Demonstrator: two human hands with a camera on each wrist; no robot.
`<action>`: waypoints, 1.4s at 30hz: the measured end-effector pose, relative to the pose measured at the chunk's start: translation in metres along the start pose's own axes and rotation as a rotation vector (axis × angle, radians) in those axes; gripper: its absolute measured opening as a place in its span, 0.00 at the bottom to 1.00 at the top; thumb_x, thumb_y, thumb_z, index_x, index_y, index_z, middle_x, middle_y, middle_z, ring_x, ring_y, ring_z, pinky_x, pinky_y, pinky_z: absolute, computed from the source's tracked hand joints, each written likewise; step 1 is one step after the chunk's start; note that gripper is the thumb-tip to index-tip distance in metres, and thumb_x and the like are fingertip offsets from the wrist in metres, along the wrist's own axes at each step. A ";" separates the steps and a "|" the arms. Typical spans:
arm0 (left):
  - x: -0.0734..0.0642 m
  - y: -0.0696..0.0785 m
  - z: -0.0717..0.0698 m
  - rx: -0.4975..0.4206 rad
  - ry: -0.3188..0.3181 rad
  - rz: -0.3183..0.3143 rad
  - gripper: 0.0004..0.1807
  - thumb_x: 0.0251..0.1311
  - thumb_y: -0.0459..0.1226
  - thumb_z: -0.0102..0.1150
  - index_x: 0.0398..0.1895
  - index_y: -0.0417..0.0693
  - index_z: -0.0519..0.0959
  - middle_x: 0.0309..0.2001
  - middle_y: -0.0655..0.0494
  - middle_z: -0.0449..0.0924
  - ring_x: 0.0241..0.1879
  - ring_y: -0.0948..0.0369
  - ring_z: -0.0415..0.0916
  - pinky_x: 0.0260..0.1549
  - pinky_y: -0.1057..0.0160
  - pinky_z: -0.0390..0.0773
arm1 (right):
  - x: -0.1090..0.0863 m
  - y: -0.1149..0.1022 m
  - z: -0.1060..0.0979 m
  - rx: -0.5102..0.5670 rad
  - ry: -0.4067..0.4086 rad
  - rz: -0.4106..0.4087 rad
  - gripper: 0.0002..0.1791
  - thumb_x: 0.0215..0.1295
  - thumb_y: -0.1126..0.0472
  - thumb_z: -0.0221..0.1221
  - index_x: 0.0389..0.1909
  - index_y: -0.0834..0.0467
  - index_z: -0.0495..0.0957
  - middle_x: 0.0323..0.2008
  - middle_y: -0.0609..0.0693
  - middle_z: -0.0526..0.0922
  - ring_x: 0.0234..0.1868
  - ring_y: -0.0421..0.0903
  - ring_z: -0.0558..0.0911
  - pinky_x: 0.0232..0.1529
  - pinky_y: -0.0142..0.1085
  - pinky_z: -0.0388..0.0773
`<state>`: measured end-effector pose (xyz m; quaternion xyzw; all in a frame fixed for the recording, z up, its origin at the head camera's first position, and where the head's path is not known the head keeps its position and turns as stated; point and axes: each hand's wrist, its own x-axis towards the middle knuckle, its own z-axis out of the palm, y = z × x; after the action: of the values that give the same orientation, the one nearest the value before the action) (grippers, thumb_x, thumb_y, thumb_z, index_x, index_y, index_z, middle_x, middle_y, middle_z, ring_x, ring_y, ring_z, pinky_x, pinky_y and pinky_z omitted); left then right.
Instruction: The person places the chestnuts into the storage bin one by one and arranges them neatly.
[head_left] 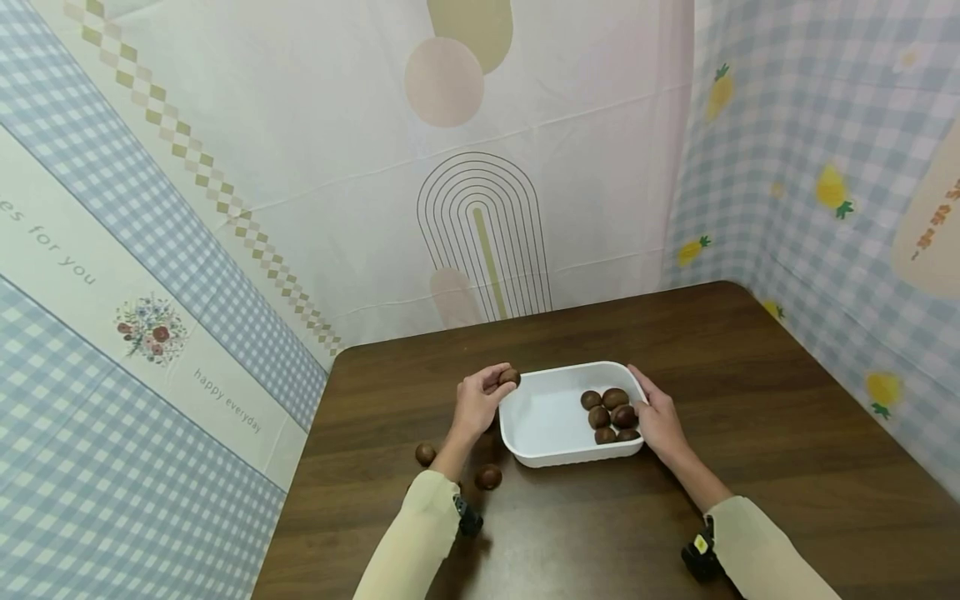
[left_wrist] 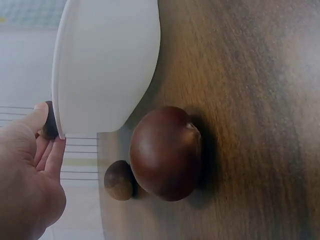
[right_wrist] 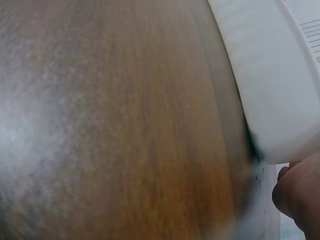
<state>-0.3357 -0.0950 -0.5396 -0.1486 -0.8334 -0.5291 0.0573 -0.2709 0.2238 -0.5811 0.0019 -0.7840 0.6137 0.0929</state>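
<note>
My left hand (head_left: pixel 477 404) pinches a brown chestnut (head_left: pixel 510 377) at the left rim of a white rectangular dish (head_left: pixel 543 417). In the left wrist view this chestnut (left_wrist: pixel 50 122) is partly behind the dish's rim. Across from it, my right hand (head_left: pixel 662 425) grips the dish's right end, thumb over the rim. Several chestnuts (head_left: pixel 615 399) lie inside the dish, gathered at that right end. In the right wrist view only part of the hand (right_wrist: pixel 302 195) shows beside the dish's outer wall (right_wrist: pixel 270 85).
On the brown wooden table (head_left: pixel 570 533) near the left forearm lie loose chestnuts, one (head_left: pixel 488 477) to its right and another (head_left: pixel 425 454) to its left. Patterned cloth (head_left: pixel 360 183) hangs behind the table and along both sides.
</note>
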 end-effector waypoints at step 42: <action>-0.014 0.042 0.073 0.322 -0.257 -0.011 0.18 0.68 0.40 0.73 0.57 0.44 0.88 0.49 0.54 0.91 0.47 0.64 0.86 0.47 0.68 0.81 | 0.000 0.001 -0.001 -0.003 0.012 0.005 0.41 0.65 0.81 0.44 0.82 0.65 0.59 0.79 0.65 0.61 0.79 0.62 0.59 0.77 0.58 0.56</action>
<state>-0.3049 -0.0156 -0.5384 -0.1992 -0.9085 -0.3661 -0.0293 -0.2711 0.2248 -0.5816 -0.0037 -0.7843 0.6129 0.0960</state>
